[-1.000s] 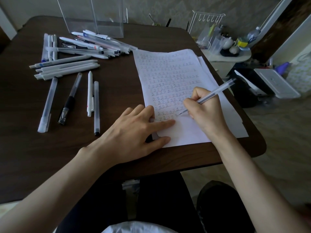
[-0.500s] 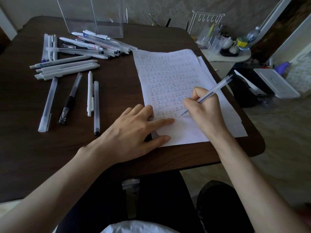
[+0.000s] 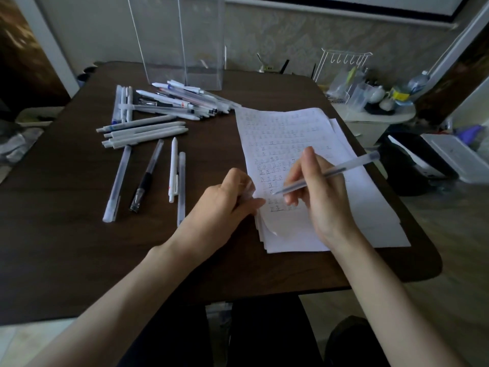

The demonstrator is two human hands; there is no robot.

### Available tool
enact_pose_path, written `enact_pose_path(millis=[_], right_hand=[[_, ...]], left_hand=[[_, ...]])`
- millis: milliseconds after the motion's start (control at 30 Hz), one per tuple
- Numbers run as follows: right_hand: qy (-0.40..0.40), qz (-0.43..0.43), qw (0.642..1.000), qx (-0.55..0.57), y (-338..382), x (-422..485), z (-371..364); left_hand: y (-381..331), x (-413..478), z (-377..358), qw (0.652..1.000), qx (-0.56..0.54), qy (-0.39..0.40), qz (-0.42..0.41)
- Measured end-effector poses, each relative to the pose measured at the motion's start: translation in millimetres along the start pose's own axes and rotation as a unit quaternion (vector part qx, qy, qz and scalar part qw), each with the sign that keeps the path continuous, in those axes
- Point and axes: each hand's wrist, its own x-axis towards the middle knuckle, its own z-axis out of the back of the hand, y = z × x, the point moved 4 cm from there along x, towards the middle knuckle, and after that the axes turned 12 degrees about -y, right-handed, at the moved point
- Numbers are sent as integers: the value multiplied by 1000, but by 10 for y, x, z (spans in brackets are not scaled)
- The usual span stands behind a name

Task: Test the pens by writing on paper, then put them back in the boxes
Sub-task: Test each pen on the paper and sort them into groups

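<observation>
Right hand: your right hand (image 3: 325,202) hovers over the lower half of the paper (image 3: 304,133), with its fingers (image 3: 308,165) curled round a pen.
Pen in hand: the frosted pen (image 3: 352,165) lies slanted across your right fingers. Its tip points left towards your left fingertips, just above the written rows, and its back end sticks out past your knuckles to the right.
Left hand: your left hand (image 3: 225,202) sits at the left edge of the paper with its fingers bent in together. They pinch a small clear piece (image 3: 248,187), which is too blurred to name.
Paper: a loose stack of sheets lies under and beyond your right fingers, covered in rows of small marks. The top sheet's near left corner curls up just below your left thumb.
Loose pens: four single pens lie side by side just left of your left fingers: a frosted one (image 3: 117,184), a black one (image 3: 146,178), a white one (image 3: 173,170) and another frosted one (image 3: 181,186).
White pens: a bundle of white pens (image 3: 145,131) lies crosswise beyond those four.
Pen heap: a mixed pile of pens (image 3: 185,102) lies farther out still, well beyond your fingertips.
Boxes: tall clear boxes (image 3: 182,38) stand upright at the far edge, behind the pile.
Table: the dark wooden table (image 3: 66,234) carries all of it.
Right of your right fingers: off the table, a small stand (image 3: 375,115) is crowded with bottles and jars.
</observation>
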Motion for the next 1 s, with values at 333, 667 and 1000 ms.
enact_pose_path(millis=[333, 667, 1000], right_hand=[[7, 15, 1000, 8, -28, -21, -85], [22, 12, 1000, 1, -29, -54, -116], [-33, -21, 999, 8, 57, -81, -361]], left_hand=[[-61, -11, 35, 995, 19, -22, -99], [-64, -3, 28, 990, 29, -29, -132], [-74, -31, 138, 980, 57, -82, -171]])
